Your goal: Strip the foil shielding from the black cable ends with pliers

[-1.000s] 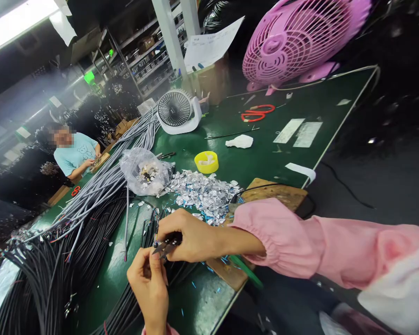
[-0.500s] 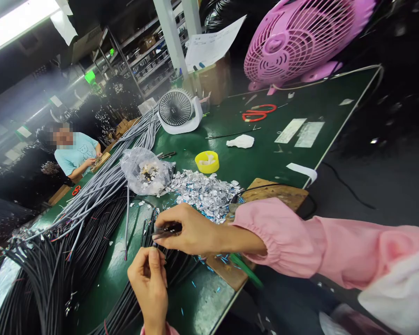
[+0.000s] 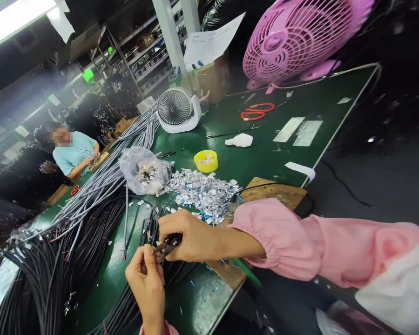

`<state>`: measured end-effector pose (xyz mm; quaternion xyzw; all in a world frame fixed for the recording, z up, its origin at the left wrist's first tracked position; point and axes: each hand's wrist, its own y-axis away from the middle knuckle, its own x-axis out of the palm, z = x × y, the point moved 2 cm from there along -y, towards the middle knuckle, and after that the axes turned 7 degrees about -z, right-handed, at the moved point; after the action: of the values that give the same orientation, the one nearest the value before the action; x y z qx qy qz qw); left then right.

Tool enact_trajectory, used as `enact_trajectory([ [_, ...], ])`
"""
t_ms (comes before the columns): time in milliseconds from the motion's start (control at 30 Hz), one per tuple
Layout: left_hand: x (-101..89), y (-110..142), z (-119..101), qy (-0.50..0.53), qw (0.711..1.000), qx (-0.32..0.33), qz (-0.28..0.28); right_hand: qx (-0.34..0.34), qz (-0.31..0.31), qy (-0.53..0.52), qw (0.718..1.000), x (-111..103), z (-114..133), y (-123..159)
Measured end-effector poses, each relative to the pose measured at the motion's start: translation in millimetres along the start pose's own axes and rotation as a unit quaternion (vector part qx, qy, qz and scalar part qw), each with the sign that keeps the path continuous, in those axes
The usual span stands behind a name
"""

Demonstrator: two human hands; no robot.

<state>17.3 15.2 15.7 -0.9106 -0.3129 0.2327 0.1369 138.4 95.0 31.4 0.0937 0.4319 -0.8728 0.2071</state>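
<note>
My left hand (image 3: 148,281) is closed, thumb against fingers, pinching the end of a black cable that is mostly hidden by the fingers. Wrapped around a small pair of dark cutters (image 3: 170,243), my right hand (image 3: 192,235) is closed just above and to the right of it. The jaws of the cutters point at my left fingertips; whether they touch the cable I cannot tell. Black cables (image 3: 38,279) lie in a thick bundle to the left, and more run beneath my hands. Some stripped ends with coloured wires show just beyond my fingers.
Foil scraps (image 3: 204,190) are heaped beyond my right hand, beside a plastic bag (image 3: 145,170) and a yellow dish (image 3: 206,161). Grey cables (image 3: 106,174) stretch leftward. A white fan (image 3: 178,111), red-handled scissors (image 3: 257,111) and a pink fan (image 3: 300,42) stand farther back. Another person (image 3: 75,151) sits far left.
The cutters have turned, and their jaws now point down toward my left fingertips. My right hand has shifted slightly right and down; my left hand stays almost in place, still pinching.
</note>
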Motion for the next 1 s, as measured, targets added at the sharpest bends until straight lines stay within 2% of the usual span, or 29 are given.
enact_trajectory([
  [133,1.1,0.8,-0.2,0.015,1.000,-0.016,0.022,0.063,-0.040,-0.011,0.997,-3.1,-2.2,-3.6],
  [233,2.4,0.5,-4.8,0.018,0.999,-0.002,0.029,0.069,-0.026,-0.015,0.997,-3.0,-1.5,-5.4],
  [367,3.5,1.2,-4.6,0.022,0.999,-0.001,0.043,0.055,-0.025,0.001,0.998,-2.8,-0.2,-4.5],
  [500,3.7,2.4,7.2,0.052,0.996,-0.051,0.051,0.005,-0.033,0.003,0.999,-2.3,0.6,-3.2],
  [567,3.0,1.6,12.1,0.063,0.995,-0.070,0.041,0.002,-0.022,-0.001,1.000,-1.2,-0.2,-3.1],
  [667,0.9,-1.1,13.9,0.065,0.994,-0.080,0.020,0.030,-0.001,-0.008,1.000,-0.4,-1.9,-4.2],
  [767,-1.0,-3.1,11.8,0.064,0.995,-0.078,0.012,0.066,-0.010,-0.016,0.998,-3.0,-3.0,-6.7],
  [900,-0.8,-2.9,10.0,0.064,0.995,-0.065,0.047,0.083,0.004,-0.040,0.996,-4.5,-3.2,-9.2],
  [1000,-0.4,-2.5,9.5,0.064,0.995,-0.056,0.061,0.129,0.035,-0.119,0.984,-0.2,-4.8,-8.6],
])
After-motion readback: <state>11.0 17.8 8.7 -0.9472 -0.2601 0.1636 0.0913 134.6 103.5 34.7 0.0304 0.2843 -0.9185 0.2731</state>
